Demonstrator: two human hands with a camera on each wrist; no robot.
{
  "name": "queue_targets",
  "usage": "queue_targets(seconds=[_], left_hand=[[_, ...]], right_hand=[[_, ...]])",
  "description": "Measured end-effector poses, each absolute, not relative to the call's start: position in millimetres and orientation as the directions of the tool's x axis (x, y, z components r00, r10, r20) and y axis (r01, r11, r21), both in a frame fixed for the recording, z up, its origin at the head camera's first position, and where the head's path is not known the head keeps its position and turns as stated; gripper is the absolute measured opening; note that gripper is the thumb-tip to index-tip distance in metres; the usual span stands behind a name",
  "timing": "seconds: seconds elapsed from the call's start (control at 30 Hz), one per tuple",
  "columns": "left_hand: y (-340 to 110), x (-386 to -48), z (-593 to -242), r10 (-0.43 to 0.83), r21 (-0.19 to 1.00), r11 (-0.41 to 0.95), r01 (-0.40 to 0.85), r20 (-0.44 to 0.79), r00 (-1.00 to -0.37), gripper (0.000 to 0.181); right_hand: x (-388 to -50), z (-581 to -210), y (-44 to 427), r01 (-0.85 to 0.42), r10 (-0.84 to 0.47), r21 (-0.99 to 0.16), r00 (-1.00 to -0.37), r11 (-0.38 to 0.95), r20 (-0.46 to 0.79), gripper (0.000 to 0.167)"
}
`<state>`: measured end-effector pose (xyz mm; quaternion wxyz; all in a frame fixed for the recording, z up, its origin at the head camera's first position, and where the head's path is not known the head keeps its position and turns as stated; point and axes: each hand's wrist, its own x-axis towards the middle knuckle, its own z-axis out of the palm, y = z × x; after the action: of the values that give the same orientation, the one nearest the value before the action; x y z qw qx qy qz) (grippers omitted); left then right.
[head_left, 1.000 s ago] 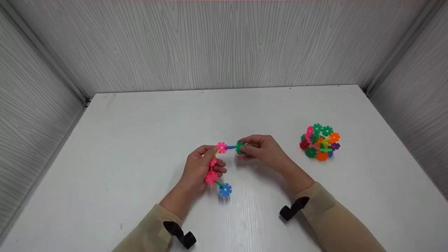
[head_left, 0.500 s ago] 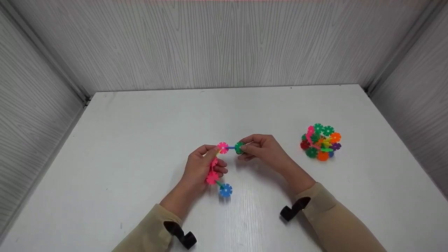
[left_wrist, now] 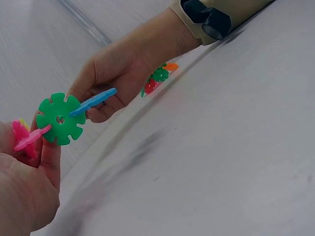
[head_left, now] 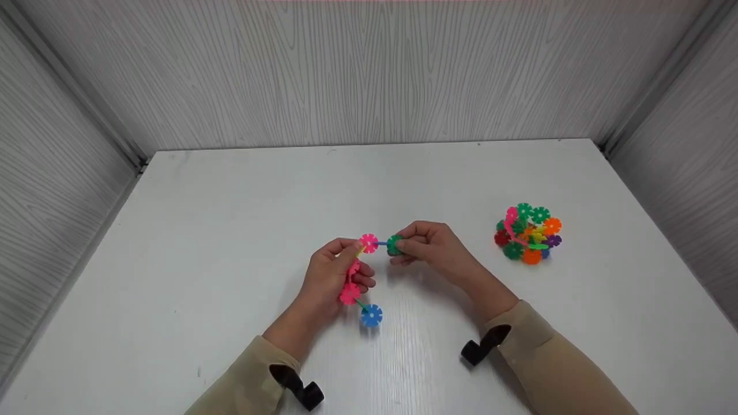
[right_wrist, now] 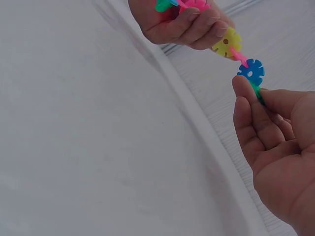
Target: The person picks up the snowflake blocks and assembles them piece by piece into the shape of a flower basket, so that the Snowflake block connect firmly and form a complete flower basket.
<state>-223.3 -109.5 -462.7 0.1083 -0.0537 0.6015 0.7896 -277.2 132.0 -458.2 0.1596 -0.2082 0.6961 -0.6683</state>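
Observation:
A chain of notched plastic snowflake discs runs between the two hands above the table. The left hand (head_left: 330,278) grips the chain around a yellow disc (right_wrist: 227,42), with pink discs beside its fingers. From its lower end hang a green disc (left_wrist: 60,119) and a blue disc (head_left: 372,315). At the upper end a pink disc (head_left: 369,243) joins a blue disc (right_wrist: 251,72), which joins a green disc (head_left: 394,245). Thumb and fingers of the right hand (head_left: 439,251) pinch that green disc. Parts of the chain are hidden behind the left fingers.
A pile of linked snowflake discs (head_left: 531,257) in several colours lies on the white table (head_left: 230,230) to the right of the right hand. Grey wood-grain panels (head_left: 369,75) stand behind the table and at both sides.
Both hands keep their hold and stay almost in place. The blue disc at the lower end dips slightly, and the green disc in the right hand turns a little.

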Motion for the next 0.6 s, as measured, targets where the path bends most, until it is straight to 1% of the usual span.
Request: queue_targets(seconds=[0.17,0.47,0.6], left_hand=[[-109.5,-223.3,-463.8,0.112,0.939,-0.246,-0.240,-0.219,-0.969,0.030],[-109.1,-221.9,-463.9,0.123,0.951,-0.221,-0.215,-0.192,-0.974,0.028],[-109.1,-221.9,-463.1,0.131,0.954,-0.215,-0.208,-0.182,-0.974,0.028]], right_hand=[[-277.3,-458.6,131.8,-0.060,-0.505,-0.998,-0.862,0.014,0.045,0.020],[-276.0,-457.0,130.5,-0.105,-0.492,-0.994,-0.868,0.041,0.072,0.020],[-276.9,-454.8,132.7,-0.091,-0.508,-0.994,-0.860,0.058,0.050,0.020]])
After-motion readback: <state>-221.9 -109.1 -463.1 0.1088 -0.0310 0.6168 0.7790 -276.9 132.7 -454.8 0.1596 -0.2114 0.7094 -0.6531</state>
